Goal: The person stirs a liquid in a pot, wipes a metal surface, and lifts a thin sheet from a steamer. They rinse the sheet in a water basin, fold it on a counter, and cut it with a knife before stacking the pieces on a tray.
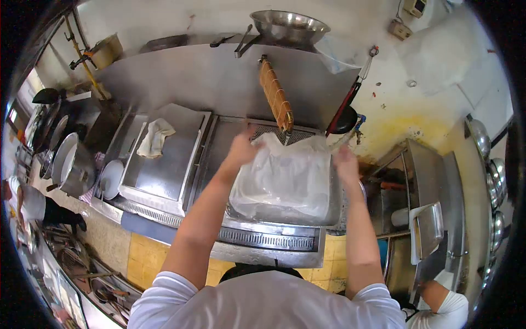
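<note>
A thin white sheet point(282, 178), wrinkled and partly see-through, covers a metal tray point(323, 219) on the steel counter in front of me. At its back left corner is my left hand point(244, 149), slightly blurred, with the fingers closed on the sheet's edge. My right hand point(346, 163) is raised beside the back right corner of the tray. Motion smears its fingers, so I cannot make out whether they grip the sheet. What lies under the sheet is hidden.
Left of the tray, a folded cloth point(156, 138) lies on a shallow steel pan point(159, 172). A rolled bamboo mat point(275, 96) hangs behind. A ladle point(344, 118) is on the right, and a steel bowl point(290, 27) sits above. Another person's arm point(435, 296) shows at lower right.
</note>
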`<state>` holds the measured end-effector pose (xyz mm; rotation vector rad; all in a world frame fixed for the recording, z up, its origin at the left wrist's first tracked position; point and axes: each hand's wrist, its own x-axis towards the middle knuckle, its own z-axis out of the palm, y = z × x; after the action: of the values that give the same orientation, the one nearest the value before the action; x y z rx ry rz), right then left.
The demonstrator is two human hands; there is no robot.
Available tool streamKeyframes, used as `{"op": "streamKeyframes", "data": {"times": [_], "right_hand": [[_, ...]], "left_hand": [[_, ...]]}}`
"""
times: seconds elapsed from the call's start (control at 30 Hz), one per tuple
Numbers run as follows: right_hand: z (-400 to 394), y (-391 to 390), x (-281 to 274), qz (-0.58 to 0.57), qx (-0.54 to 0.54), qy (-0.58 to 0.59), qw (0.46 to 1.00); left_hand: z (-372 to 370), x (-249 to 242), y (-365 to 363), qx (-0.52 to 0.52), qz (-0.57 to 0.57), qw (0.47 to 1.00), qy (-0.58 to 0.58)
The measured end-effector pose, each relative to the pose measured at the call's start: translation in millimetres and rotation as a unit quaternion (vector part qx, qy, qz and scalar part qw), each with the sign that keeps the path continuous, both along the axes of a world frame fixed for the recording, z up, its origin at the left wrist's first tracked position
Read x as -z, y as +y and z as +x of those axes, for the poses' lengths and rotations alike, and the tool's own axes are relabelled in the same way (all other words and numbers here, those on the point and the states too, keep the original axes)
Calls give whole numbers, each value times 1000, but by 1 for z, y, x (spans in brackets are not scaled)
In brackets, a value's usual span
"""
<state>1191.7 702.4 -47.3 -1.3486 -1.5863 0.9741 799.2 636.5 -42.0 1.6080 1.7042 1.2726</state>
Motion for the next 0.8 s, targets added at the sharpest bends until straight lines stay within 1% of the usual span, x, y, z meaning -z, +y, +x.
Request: {"op": "streamKeyframes", "data": {"times": [0.03, 0.07, 0.1, 0.17, 0.23, 0.27, 0.33, 0.37, 0.43, 0.53, 0.57, 0.67, 0.77, 0.8], "right_hand": [[-7, -23, 11, 12, -57, -112, 992], [-17, -60, 16, 9, -129, -185, 974], [-24, -91, 32, 122, -169, -288, 935], [-19, -127, 62, 197, -186, -426, 863], [-3, -133, 78, 134, -144, -507, 840], [6, -128, 78, 119, -127, -523, 835], [19, -128, 73, 86, -95, -554, 822], [20, -130, 75, 88, -86, -563, 817], [18, -131, 75, 95, -65, -580, 806], [10, -135, 66, 3, -90, -620, 779], [7, -138, 63, -20, -87, -621, 779], [-2, -147, 56, -81, -84, -622, 775], [-15, -154, 33, -118, -90, -619, 772], [-20, -152, 25, -130, -92, -613, 774]], "left_hand": [[14, -30, -40, 91, -77, 991, 58], [18, 4, -56, 126, -100, 974, 159], [21, 40, -73, 160, -124, 945, 258], [28, 63, -117, 149, -172, 903, 366], [18, 86, -131, 121, -177, 891, 399], [11, 97, -132, 107, -179, 885, 416], [4, 100, -136, 133, -181, 874, 430], [2, 101, -137, 147, -181, 868, 438], [9, 91, -144, 158, -212, 854, 447], [16, 68, -151, 185, -251, 844, 437], [16, 63, -152, 196, -263, 841, 429], [16, 57, -144, 198, -253, 848, 421], [19, 32, -121, 152, -225, 907, 323], [17, 34, -110, 132, -188, 926, 299]]}}
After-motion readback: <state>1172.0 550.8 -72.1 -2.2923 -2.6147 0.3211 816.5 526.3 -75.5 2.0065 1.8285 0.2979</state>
